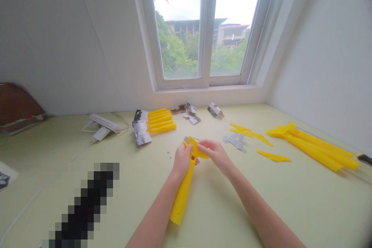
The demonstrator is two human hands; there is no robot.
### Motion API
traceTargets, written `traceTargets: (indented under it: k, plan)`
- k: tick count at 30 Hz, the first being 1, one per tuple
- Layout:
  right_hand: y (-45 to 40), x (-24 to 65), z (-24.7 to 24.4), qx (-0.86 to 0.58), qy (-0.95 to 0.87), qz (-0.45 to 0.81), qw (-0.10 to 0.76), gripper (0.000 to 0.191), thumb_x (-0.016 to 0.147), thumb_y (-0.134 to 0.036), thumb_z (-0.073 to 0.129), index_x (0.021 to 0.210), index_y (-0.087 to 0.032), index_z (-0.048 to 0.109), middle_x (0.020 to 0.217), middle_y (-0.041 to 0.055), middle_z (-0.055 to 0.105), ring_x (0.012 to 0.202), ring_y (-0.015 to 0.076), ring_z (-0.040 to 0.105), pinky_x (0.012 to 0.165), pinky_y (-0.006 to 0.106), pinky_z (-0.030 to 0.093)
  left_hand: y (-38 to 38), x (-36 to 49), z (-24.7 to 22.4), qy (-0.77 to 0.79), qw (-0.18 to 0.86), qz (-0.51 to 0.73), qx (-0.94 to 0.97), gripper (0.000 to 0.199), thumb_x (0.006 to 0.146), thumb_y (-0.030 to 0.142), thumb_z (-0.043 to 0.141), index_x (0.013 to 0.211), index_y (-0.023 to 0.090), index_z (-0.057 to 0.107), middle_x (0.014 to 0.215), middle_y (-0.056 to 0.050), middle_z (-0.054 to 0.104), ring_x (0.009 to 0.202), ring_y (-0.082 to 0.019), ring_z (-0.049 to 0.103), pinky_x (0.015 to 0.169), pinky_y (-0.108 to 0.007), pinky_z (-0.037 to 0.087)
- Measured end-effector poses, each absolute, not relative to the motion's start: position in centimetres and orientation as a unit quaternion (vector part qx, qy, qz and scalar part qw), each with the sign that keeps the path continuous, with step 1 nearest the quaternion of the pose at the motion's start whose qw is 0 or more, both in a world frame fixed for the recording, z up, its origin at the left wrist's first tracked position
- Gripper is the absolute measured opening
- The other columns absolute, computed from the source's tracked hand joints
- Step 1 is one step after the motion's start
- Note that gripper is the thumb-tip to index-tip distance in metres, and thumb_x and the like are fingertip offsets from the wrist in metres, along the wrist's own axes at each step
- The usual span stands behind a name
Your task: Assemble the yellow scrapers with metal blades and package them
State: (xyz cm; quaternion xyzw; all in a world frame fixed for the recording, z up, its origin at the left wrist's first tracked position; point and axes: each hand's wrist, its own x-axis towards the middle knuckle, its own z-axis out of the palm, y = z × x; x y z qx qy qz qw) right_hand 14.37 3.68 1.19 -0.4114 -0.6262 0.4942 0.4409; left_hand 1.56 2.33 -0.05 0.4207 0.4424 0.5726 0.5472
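Observation:
My left hand [180, 159] is closed around the neck of a yellow plastic handle [184, 197], whose long grip slants down towards me. At its top is a flat, wider yellow piece [194, 145], with a bit of grey showing at the edge. The fingers of my right hand [215, 153] pinch this piece from the right side. Where the two yellow parts meet is partly hidden by my fingers. A few tiny metal bits [170, 157] lie on the table left of my left hand. Beyond my right hand are grey flat blades [236, 141] and thin yellow strips [247, 131].
Several yellow handles [161, 120] with card labels [142, 133] lie at the back. Loose cards [215, 110] are under the window. Long yellow tools [316, 147] are stacked at right, beside a black grip [364, 159]. A white power strip [104, 123] sits left; a pixelated dark shape [87, 205] is front left.

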Motion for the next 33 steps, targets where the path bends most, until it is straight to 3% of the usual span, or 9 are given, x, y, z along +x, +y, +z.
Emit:
traceTargets:
  k: [9, 16, 23, 33]
  plan:
    - [3.5, 14.3, 0.4, -0.388, -0.565, 0.574, 0.447, 0.038, 0.065, -0.043, 0.063, 0.088, -0.013, 0.069, 0.078, 0.0084, 0.068, 0.07, 0.0193, 0.06, 0.068, 0.032, 0.044, 2.3, 1.5, -0.5, 0.441, 0.561, 0.571, 0.406, 0.011, 0.066, 0.026, 0.046, 0.068, 0.015, 0.048, 0.042, 0.004, 0.047, 0.034, -0.013, 0.049, 0.036, -0.024, 0.037]
    - [3.5, 14.1, 0.6, -0.403, -0.562, 0.556, 0.461, 0.038, 0.061, -0.043, 0.065, 0.083, -0.013, 0.07, 0.072, 0.0073, 0.068, 0.067, 0.0192, 0.06, 0.065, 0.031, 0.045, 2.1, 1.7, -0.3, 0.417, 0.585, 0.574, 0.392, 0.013, 0.063, 0.027, 0.045, 0.067, 0.015, 0.048, 0.04, 0.003, 0.045, 0.036, -0.014, 0.049, 0.038, -0.025, 0.035]
    - [3.2, 14.1, 1.4, -0.44, -0.59, 0.504, 0.451, 0.03, 0.062, -0.038, 0.065, 0.077, -0.013, 0.07, 0.069, 0.0061, 0.068, 0.064, 0.0182, 0.06, 0.063, 0.03, 0.044, 2.0, 1.9, -0.3, 0.37, 0.636, 0.573, 0.36, 0.02, 0.062, 0.035, 0.043, 0.069, 0.016, 0.046, 0.052, -0.001, 0.054, 0.044, -0.015, 0.053, 0.043, -0.026, 0.037]
    - [3.1, 13.6, 1.0, -0.427, -0.6, 0.486, 0.471, 0.026, 0.061, -0.037, 0.065, 0.074, -0.014, 0.068, 0.063, 0.0041, 0.066, 0.056, 0.0176, 0.059, 0.055, 0.03, 0.046, 2.1, 1.7, -0.6, 0.371, 0.622, 0.584, 0.368, 0.021, 0.064, 0.035, 0.045, 0.069, 0.015, 0.049, 0.052, -0.001, 0.055, 0.043, -0.014, 0.052, 0.042, -0.025, 0.035]
